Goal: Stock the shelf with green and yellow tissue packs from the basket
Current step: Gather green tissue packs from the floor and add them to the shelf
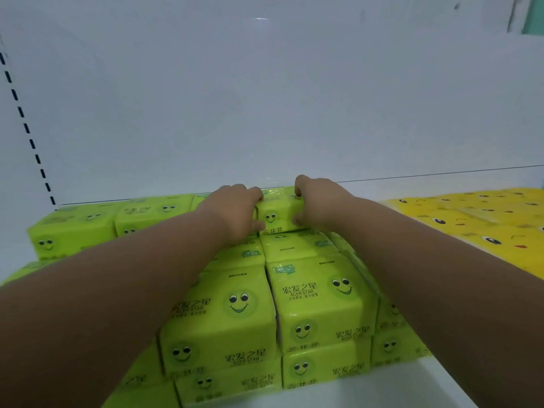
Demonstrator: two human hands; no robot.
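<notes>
Fingers curled over the top back edge, thumbs on the front face: left hand [235,213] and right hand [316,206] both grip one green tissue pack [278,212] from either side. Pack sits on the top layer at the back of the green stack [265,304], close to the shelf's white back panel [265,98]; looks like it's being seated, not yet released. Progress, judging by layout: green section mostly full, several rows, two layers. Yellow packs [482,228] already in place to the right. Basket not in view, so remaining count unknown. Pack: glossy lime wrap, smiley print, soft sides dented slightly under the grip
</notes>
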